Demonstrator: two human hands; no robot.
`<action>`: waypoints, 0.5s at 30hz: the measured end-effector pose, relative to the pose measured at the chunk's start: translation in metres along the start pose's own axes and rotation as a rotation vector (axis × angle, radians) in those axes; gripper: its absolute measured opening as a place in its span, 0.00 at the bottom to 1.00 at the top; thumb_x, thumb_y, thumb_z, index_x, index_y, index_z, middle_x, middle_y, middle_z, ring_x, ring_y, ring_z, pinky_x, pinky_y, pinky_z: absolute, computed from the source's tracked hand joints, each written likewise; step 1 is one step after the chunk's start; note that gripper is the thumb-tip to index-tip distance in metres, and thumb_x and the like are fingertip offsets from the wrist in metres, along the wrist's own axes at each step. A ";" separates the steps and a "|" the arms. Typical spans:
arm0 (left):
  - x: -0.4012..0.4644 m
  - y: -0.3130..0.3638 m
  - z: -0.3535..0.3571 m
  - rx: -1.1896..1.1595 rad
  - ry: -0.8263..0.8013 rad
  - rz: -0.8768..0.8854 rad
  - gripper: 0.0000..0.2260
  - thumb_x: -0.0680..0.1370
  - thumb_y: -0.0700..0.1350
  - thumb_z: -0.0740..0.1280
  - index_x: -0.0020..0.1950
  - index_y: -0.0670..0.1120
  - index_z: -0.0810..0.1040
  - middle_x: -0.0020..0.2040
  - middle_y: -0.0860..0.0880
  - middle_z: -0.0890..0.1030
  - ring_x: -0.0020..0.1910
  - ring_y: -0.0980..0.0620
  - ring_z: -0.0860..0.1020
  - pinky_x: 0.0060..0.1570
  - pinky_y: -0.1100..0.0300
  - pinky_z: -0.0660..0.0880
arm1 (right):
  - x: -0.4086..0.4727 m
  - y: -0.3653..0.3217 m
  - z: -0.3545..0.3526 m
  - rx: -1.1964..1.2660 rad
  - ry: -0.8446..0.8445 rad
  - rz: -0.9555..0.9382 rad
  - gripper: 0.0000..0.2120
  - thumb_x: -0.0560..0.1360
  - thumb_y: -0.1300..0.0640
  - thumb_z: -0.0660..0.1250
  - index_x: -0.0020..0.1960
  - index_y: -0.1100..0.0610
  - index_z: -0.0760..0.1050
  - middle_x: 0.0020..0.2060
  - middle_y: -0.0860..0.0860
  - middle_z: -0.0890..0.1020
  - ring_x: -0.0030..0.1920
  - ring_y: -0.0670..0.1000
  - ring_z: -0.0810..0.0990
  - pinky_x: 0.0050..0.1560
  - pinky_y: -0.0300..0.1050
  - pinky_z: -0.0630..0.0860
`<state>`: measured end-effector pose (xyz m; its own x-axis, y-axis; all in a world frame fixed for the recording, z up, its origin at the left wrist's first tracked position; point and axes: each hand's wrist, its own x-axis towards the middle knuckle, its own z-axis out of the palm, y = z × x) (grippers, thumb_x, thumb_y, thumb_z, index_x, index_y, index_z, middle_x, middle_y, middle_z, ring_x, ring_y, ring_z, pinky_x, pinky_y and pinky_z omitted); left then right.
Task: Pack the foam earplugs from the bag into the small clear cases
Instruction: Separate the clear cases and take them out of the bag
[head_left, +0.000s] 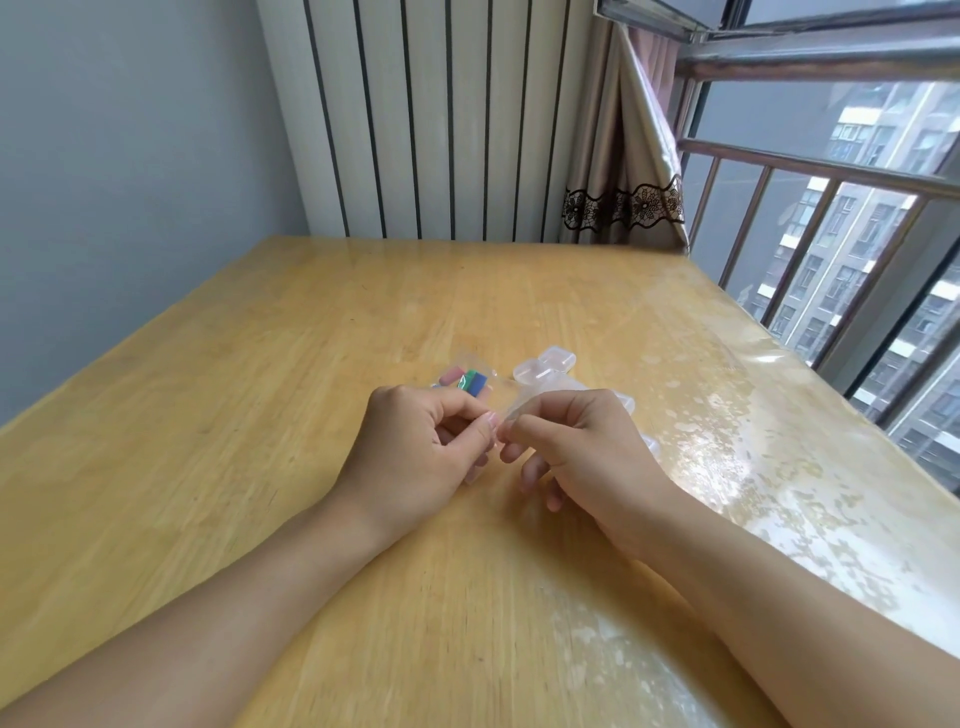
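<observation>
Pinching at centre table: both hands are brought together just above the wooden tabletop (260, 415). The left hand (415, 452) is curled, thumb and forefinger closed on the edge of something thin and clear; the right hand (576, 452) is likewise pinched on a clear piece at the same spot, its remaining fingers loosely curled downward. What exactly is held between the fingertips cannot be told — clear plastic, possibly the mouth of the bag or a case.

The clear bag (465, 378) is seen lying on the table just beyond the left hand, with foam earplugs (470, 382) inside: pink, green and blue ones are visible. A cluster of small clear cases (543, 366) is located just beyond the right hand, near the bag; more cases are partly hidden behind the right hand.

A glossy transparent cover is laid over the tabletop. A striped wall panel, a curtain (623, 156) and a window railing (810, 171) are seen behind the table.
</observation>
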<state>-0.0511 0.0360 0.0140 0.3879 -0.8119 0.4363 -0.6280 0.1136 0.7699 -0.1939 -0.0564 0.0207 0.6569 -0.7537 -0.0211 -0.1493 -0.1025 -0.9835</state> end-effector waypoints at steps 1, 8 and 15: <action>0.000 0.001 0.000 0.050 0.018 0.045 0.12 0.76 0.38 0.71 0.35 0.49 0.84 0.25 0.52 0.81 0.24 0.51 0.80 0.60 0.59 0.77 | 0.000 -0.001 0.000 0.003 -0.003 0.005 0.07 0.76 0.61 0.70 0.42 0.65 0.83 0.35 0.56 0.84 0.27 0.50 0.79 0.23 0.40 0.70; -0.001 -0.002 -0.002 0.049 0.031 0.120 0.11 0.75 0.41 0.72 0.35 0.53 0.84 0.24 0.50 0.80 0.24 0.48 0.78 0.38 0.61 0.78 | 0.001 -0.001 -0.001 0.054 -0.049 0.010 0.10 0.80 0.56 0.69 0.45 0.62 0.83 0.41 0.56 0.85 0.30 0.52 0.81 0.23 0.40 0.71; 0.000 0.000 0.000 0.102 0.083 0.068 0.13 0.74 0.40 0.72 0.31 0.53 0.82 0.23 0.53 0.78 0.23 0.51 0.77 0.35 0.67 0.73 | 0.000 -0.003 0.001 0.018 -0.028 0.011 0.10 0.79 0.59 0.71 0.46 0.67 0.82 0.38 0.56 0.84 0.30 0.51 0.79 0.22 0.40 0.70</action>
<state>-0.0512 0.0363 0.0142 0.3945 -0.7535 0.5259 -0.7183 0.1040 0.6879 -0.1930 -0.0554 0.0231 0.6759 -0.7361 -0.0363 -0.1434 -0.0830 -0.9862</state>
